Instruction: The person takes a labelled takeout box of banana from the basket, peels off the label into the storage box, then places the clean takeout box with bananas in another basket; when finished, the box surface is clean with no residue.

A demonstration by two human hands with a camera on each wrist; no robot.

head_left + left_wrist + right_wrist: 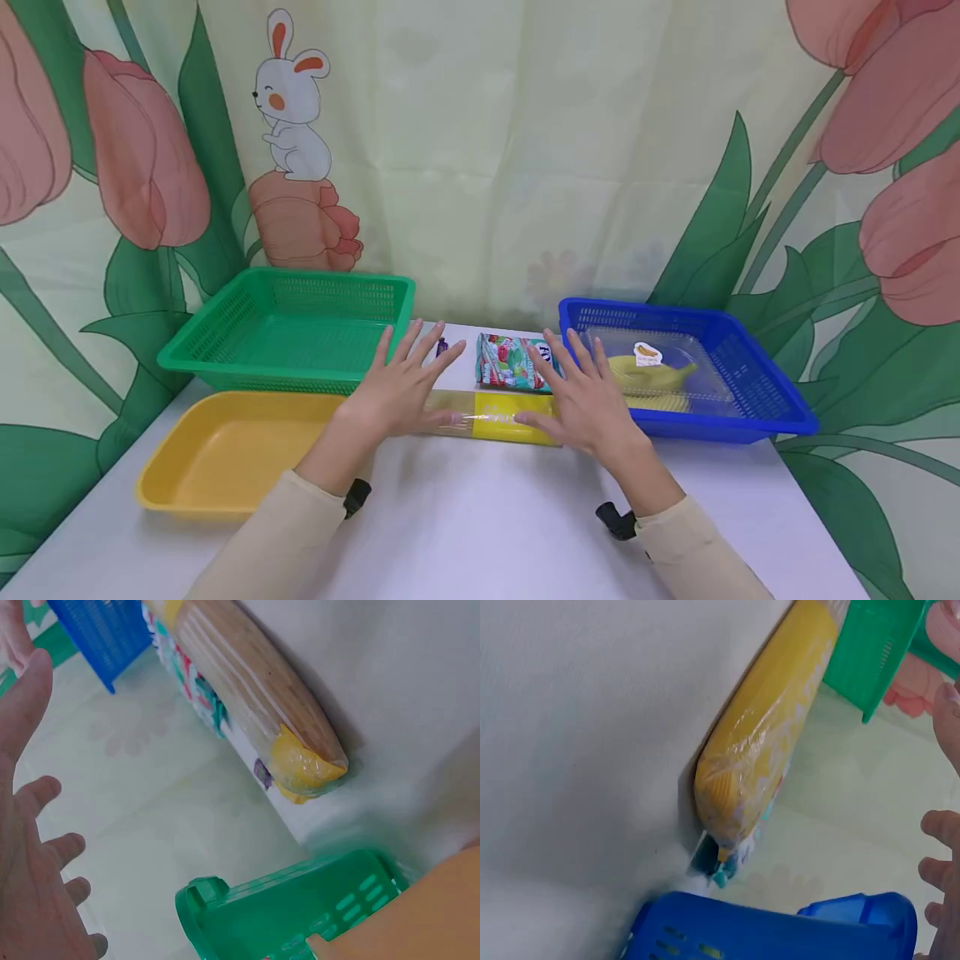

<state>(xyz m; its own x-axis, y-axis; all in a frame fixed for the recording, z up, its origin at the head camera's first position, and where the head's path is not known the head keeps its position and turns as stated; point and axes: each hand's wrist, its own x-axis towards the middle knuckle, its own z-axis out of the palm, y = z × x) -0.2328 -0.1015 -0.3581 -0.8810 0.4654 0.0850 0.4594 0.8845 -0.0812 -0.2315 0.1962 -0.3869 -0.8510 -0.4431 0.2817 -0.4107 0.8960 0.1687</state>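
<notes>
The long pack of spaghetti (495, 417) lay flat on the white bench (480, 517), just in front of a small snack bag (513, 362). It was a clear pack with a yellow band in the middle and yellow ends. The left hand (401, 387) was over its left part, with fingers straight and spread, and the right hand (581, 396) was over its right part the same way. Neither hand had closed around the pack. From the wrist views the fingers looked to be up off the pack, so it seemed the pack had not been picked up yet, and the lifting and moving was all left to do. Behind the left hand stood a green basket (288, 329) with nothing to see in it. In front of that sat a yellow tray (225, 450), which looked bare too. On the right stood a blue basket (690, 375), and in it was a clear box (660, 367) with a banana (648, 375) inside. A tiny purple thing (442, 345) lay by the snack bag, too small to tell what it was. Behind the bench hung a pale curtain (487, 167) with big pink tulips, green leaves and a white bunny (291, 100).
</notes>
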